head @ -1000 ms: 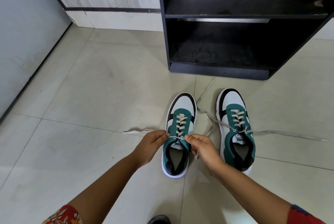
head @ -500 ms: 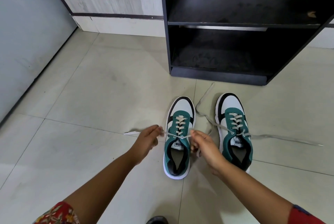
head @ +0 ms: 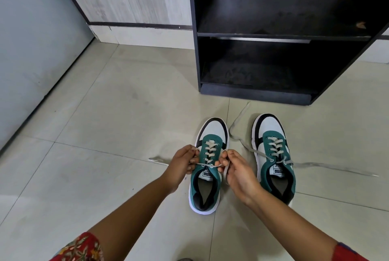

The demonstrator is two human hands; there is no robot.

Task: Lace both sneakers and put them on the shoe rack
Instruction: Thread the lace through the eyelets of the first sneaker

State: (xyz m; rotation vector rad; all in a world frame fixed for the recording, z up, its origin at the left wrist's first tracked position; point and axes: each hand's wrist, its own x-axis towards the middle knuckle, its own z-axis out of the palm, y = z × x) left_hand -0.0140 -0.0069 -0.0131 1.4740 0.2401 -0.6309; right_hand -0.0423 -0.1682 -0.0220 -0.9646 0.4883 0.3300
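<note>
Lace ends pinched at the top eyelets of the left-side sneaker, floor in front of the shoe rack.

Left hand [head: 183,162] and right hand [head: 235,169] each close on one end of the lace [head: 207,164], drawn taut across the left-side sneaker [head: 207,168], likely to snug it before tying. Right-side sneaker [head: 273,155] stands just beside, laced, its ends trailing loose over the floor [head: 105,123]. Shoe rack [head: 273,35] ahead, both shelves bare; toes point toward it.

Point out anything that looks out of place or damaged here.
The right sneaker has untied lace ends sprawled across the floor tiles on both sides. The black shoe rack shows pale chipped spots at its upper shelf's right end. Both hands pinch the left sneaker's lace.
</note>
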